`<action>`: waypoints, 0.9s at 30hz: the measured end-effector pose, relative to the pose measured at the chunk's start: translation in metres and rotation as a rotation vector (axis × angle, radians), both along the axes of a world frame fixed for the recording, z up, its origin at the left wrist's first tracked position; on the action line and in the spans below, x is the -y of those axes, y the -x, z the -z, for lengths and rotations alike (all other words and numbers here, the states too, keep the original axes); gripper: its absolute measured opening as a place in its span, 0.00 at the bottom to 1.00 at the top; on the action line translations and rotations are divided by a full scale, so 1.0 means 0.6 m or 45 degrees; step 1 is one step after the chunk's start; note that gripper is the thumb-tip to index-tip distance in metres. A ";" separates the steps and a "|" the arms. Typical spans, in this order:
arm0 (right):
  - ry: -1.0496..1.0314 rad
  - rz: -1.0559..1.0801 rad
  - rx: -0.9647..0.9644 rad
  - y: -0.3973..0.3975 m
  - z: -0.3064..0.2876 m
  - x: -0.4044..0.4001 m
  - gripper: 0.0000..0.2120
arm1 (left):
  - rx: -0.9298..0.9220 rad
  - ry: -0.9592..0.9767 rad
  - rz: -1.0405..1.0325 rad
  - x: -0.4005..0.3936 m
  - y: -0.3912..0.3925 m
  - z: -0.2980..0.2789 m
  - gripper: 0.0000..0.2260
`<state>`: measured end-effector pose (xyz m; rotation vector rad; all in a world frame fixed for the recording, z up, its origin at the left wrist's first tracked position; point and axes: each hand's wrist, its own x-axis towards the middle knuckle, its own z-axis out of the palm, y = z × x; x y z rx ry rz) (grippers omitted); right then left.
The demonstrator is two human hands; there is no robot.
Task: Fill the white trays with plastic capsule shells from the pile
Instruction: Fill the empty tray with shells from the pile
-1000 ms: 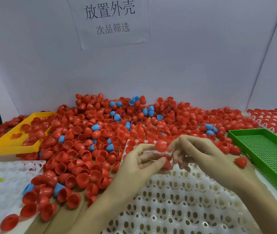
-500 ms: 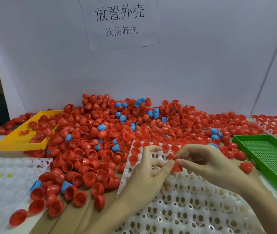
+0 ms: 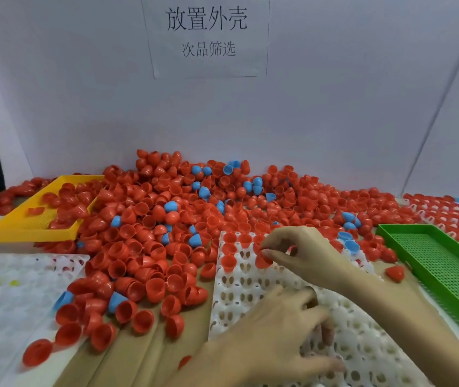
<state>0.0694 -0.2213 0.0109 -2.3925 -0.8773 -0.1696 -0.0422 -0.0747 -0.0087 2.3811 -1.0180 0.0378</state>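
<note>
1. Red plastic capsule shell [image 3: 261, 261]: a moment ago it was held up between both hands above the tray; now the right hand [image 3: 301, 252] alone has it, thumb and fingertips pinched on it, pressing it down into a socket near the far end of the white perforated plastic tray [image 3: 239, 289].
2. The left hand [image 3: 275, 333] has let go and dropped back toward the near part of the tray. Its fingers are spread and loosely bent, resting on the sockets and holding nothing I can see.
3. Beside the shell being seated, a few red shells already sit mouth-up in the tray's far-left sockets [image 3: 229, 248]. Most of the sockets nearer to me are unfilled, so by my reckoning the job on this tray has barely begun.
4. The big pile of red and blue plastic shells [image 3: 183, 219] lies just beyond and to the left of the tray, touching its far edge, within easy reach for the next pick.
5. A yellow mesh basket [image 3: 21, 227] sits at the left, partly buried by the pile, and a green mesh basket [image 3: 440, 263] at the right, with one stray red shell [image 3: 395, 272] between it and the tray.
</note>
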 end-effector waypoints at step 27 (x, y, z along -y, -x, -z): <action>-0.668 0.174 -0.437 -0.001 0.007 0.154 0.11 | -0.116 0.046 0.033 -0.012 -0.019 0.010 0.12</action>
